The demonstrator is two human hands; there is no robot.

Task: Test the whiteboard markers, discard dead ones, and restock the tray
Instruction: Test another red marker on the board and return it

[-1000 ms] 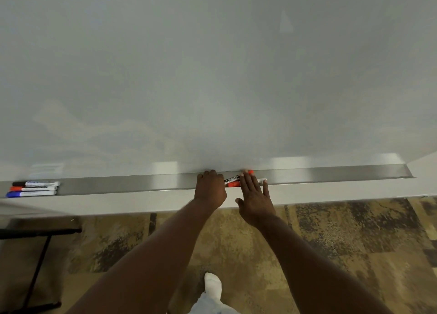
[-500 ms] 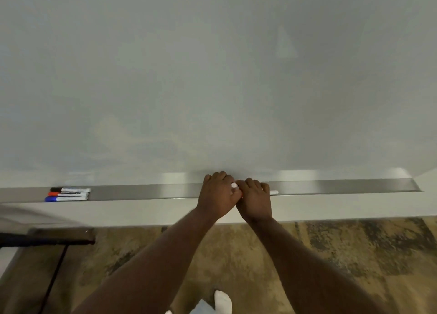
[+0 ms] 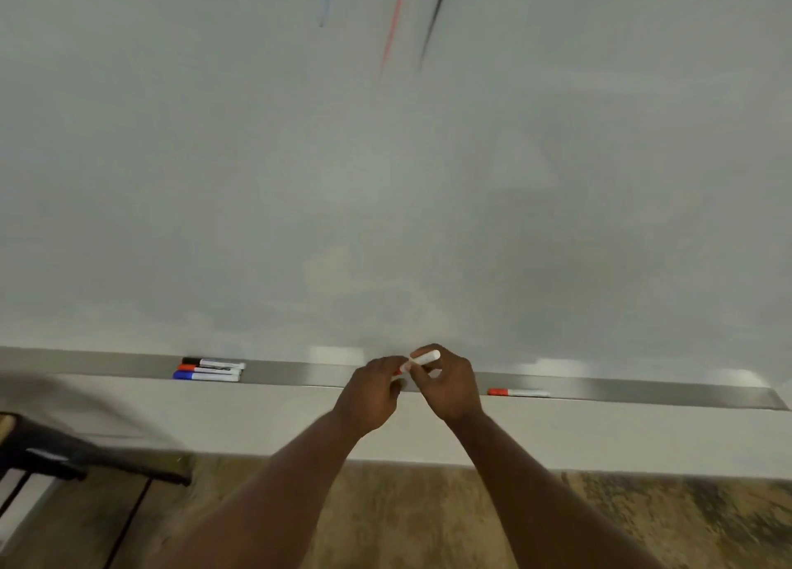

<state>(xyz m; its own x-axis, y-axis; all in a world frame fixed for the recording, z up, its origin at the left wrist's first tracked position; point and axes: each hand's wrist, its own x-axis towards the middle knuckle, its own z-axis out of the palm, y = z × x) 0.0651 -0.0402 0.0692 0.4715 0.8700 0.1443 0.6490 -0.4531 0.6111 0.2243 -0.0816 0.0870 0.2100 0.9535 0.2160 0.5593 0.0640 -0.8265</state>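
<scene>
A white-barrelled marker with a red cap [image 3: 422,359] is held between both hands just above the metal tray [image 3: 300,373]. My right hand [image 3: 450,382] grips its white barrel; my left hand [image 3: 372,393] pinches the red cap end. A second red marker [image 3: 517,393] lies in the tray to the right of my hands. Three markers, black [image 3: 213,362], red [image 3: 208,369] and blue [image 3: 205,376], lie side by side in the tray at the left. Blue, red and black test strokes [image 3: 394,24] show high on the whiteboard [image 3: 385,183].
A dark stand or chair frame [image 3: 64,453] sits at the lower left on the patterned carpet [image 3: 428,525]. The tray's right end [image 3: 775,401] is near the frame's right edge. A white wall strip runs below the tray.
Both hands lifted one red marker off the tray and now hold it between them. The other red marker stays in the tray. The view tilted up, showing strokes on the board.
</scene>
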